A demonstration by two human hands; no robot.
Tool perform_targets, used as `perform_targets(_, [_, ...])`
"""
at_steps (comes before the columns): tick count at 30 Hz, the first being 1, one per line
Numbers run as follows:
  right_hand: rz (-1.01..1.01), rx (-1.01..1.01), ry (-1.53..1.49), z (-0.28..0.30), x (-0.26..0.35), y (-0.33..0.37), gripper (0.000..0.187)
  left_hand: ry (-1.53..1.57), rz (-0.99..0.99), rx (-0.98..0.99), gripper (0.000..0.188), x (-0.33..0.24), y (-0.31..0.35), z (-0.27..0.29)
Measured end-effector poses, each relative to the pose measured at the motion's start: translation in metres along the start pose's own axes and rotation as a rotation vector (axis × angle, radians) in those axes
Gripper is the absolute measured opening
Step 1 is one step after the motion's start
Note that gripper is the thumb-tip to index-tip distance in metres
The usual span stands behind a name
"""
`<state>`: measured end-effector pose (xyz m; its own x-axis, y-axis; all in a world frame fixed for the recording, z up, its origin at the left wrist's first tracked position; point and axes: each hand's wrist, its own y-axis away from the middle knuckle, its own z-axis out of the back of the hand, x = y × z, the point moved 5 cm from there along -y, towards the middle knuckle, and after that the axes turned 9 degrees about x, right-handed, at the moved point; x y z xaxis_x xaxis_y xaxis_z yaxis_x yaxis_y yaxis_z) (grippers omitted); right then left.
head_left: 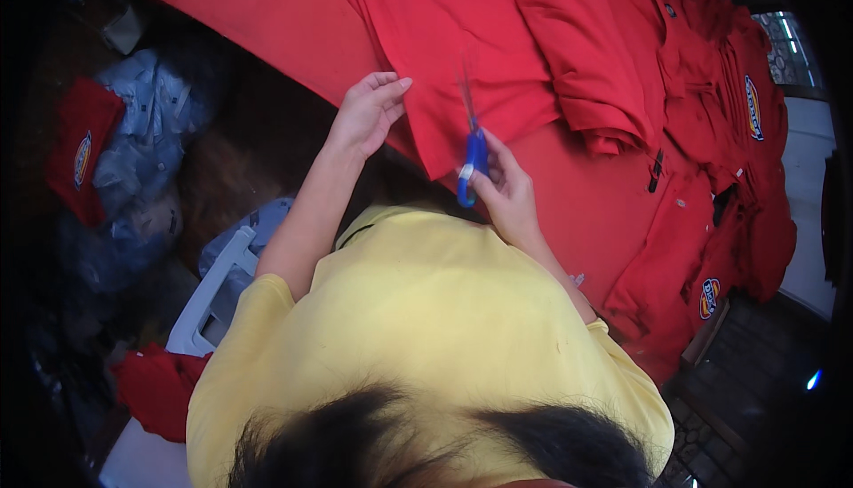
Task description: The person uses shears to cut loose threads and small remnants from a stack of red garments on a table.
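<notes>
My right hand (508,188) grips a pair of scissors (474,166) by its blue handles, the blades pointing away from me over a red garment (466,61). The blades look thin and blurred, so how far apart they are is unclear. To the left, my left hand (369,115) is raised beside the garment's near left edge, thumb and forefinger pinched together and the other fingers curled. Whatever the pinch holds, if anything, is too small to make out. The garment lies spread out, one corner hanging toward me at the table's edge.
More red garments (711,97) with colourful patches are heaped to the right on the red-covered table (267,17). A small black item (656,172) lies there. Left on the floor are clear plastic bags (147,150) and a red bundle (84,146). A white chair (209,297) stands beside me.
</notes>
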<state>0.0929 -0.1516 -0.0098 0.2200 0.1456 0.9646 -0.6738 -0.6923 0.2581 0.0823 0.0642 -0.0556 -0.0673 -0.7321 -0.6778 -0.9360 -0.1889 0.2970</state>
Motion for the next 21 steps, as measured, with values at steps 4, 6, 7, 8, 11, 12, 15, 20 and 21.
perform_targets(4, [0.036,0.048,0.647,-0.002,0.012,0.006,0.060,0.059,0.055,0.061,0.022,-0.006,0.000,-0.011])
perform_targets(6, [0.035,0.051,0.681,-0.005,0.015,0.004,0.060,0.045,0.067,0.071,0.024,-0.008,0.000,-0.013])
perform_targets(7, [0.033,0.053,0.698,-0.006,0.016,0.003,0.059,0.016,0.059,0.068,0.025,-0.009,0.000,-0.015])
perform_targets(8, [0.033,0.048,0.674,-0.007,0.016,0.001,0.059,-0.012,0.051,0.065,0.026,-0.010,0.001,-0.018])
perform_targets(11, [0.040,0.040,0.615,-0.007,0.013,-0.003,0.059,-0.073,0.023,0.071,0.030,-0.012,0.003,-0.025])
perform_targets(12, [0.050,0.038,0.602,-0.007,0.013,-0.004,0.058,-0.091,0.013,0.075,0.031,-0.013,0.004,-0.027])
perform_targets(15, [0.059,0.041,0.466,-0.009,0.010,-0.010,0.056,-0.121,-0.020,0.102,0.035,-0.016,0.008,-0.036])
perform_targets(20, [-0.084,0.077,0.187,-0.015,0.016,-0.014,0.052,-0.117,-0.013,0.124,0.037,-0.017,0.005,-0.037])
perform_targets(21, [-0.094,0.086,0.137,-0.013,0.010,-0.015,0.052,-0.114,-0.008,0.130,0.037,-0.017,0.004,-0.037])
